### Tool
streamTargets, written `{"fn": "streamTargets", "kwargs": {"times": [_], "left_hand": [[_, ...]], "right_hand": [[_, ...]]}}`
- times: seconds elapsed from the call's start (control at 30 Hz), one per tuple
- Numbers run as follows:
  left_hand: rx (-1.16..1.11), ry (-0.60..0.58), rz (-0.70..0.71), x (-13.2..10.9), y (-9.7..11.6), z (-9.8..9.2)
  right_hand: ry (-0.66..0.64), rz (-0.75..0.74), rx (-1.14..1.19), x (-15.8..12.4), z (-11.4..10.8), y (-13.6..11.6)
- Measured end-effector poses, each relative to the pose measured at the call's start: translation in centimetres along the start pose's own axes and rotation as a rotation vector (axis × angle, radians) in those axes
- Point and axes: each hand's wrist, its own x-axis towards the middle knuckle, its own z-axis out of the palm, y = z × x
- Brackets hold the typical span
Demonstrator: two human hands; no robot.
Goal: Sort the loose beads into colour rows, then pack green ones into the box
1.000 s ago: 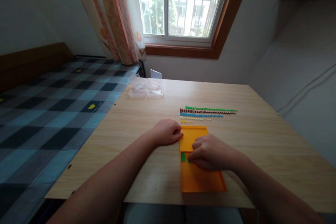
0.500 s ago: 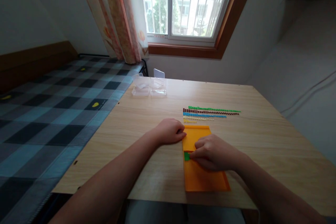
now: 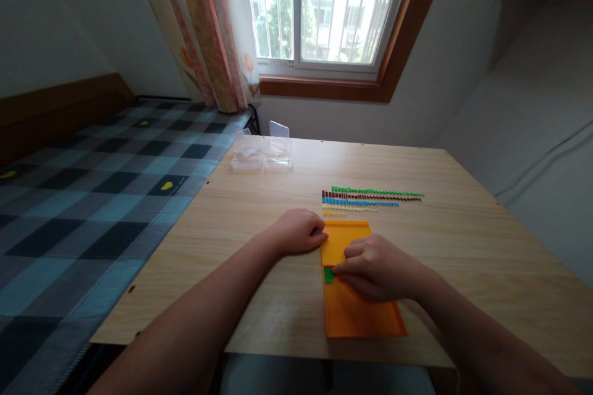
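An orange-yellow shallow tray (image 3: 356,320) lies on the table near its front edge, with a raised rim and a ridge across it. My left hand (image 3: 300,231) is closed at the tray's upper left corner, thumb and fingers gripping its edge. Over the tray's right side, my right hand (image 3: 373,268) is curled, its fingertips on small green pieces (image 3: 328,275) just below the ridge. Whether those fingers pinch a piece or only press on it is hidden. Beyond the tray lie rows of small pieces: green (image 3: 343,189), brown (image 3: 338,195), blue (image 3: 340,202), cream and yellow (image 3: 331,214).
Two clear plastic boxes (image 3: 278,159) with raised lids stand at the table's far left corner. The wooden table (image 3: 463,247) stands beside a bed with a checked cover (image 3: 111,234) on the left. A window and curtain (image 3: 204,31) are behind it.
My right fingertips have shifted very slightly left on the green pieces. My left hand stays on the tray's corner. The whole view has moved a little.
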Motion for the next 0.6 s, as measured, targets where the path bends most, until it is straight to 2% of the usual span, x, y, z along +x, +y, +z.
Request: {"fn": "streamTargets", "kwargs": {"times": [0.2, 0.4, 0.5, 0.6], "left_hand": [[0.022, 0.008, 0.008, 0.1, -0.1, 0.2], [0.029, 0.024, -0.006, 0.1, -0.2, 0.3], [0.038, 0.038, -0.007, 0.1, -0.2, 0.4], [0.035, 0.046, -0.004, 0.0, -0.3, 0.4]], "right_hand": [[0.303, 0.038, 0.011, -0.4, 0.6, 2.1], [0.584, 0.236, -0.036, 0.2, 0.7, 4.7], [0.61, 0.339, -0.068, 1.3, -0.3, 6.1], [0.503, 0.408, -0.098, 2.8, -1.4, 8.1]]}}
